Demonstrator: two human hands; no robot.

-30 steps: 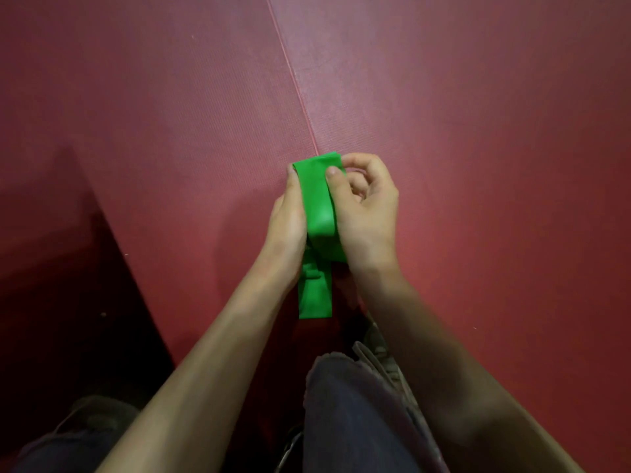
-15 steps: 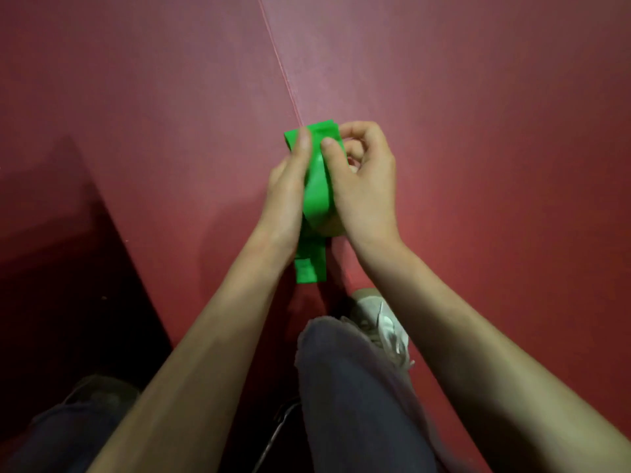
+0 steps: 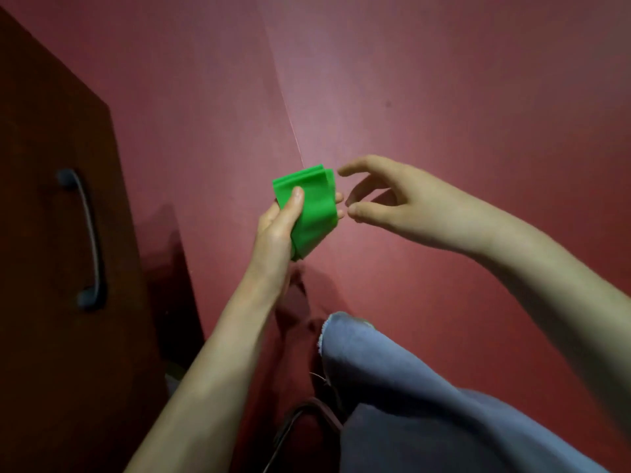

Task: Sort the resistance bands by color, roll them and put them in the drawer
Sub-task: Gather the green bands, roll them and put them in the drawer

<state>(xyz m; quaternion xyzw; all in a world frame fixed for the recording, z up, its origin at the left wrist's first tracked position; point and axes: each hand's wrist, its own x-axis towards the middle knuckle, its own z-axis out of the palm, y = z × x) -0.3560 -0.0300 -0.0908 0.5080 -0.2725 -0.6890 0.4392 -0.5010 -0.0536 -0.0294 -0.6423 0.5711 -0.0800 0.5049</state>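
A bright green resistance band (image 3: 312, 208), rolled into a flat bundle, sits in my left hand (image 3: 278, 230). My thumb lies across its front and my fingertips show past its right edge. My right hand (image 3: 392, 199) hovers just to the right of the band, fingers spread and loosely bent, holding nothing. A dark wooden drawer front (image 3: 44, 233) with a curved metal handle (image 3: 87, 240) stands at the left, shut.
Red floor mats (image 3: 444, 97) with a seam running between them cover the ground. My knee in blue-grey trousers (image 3: 392, 387) fills the lower middle. A dark cable loop (image 3: 293, 425) lies at the bottom near the knee.
My right hand has let go of the green band and pulled away to the right. The band is rolled up shorter, held by my left hand alone. The drawer front has come into view.
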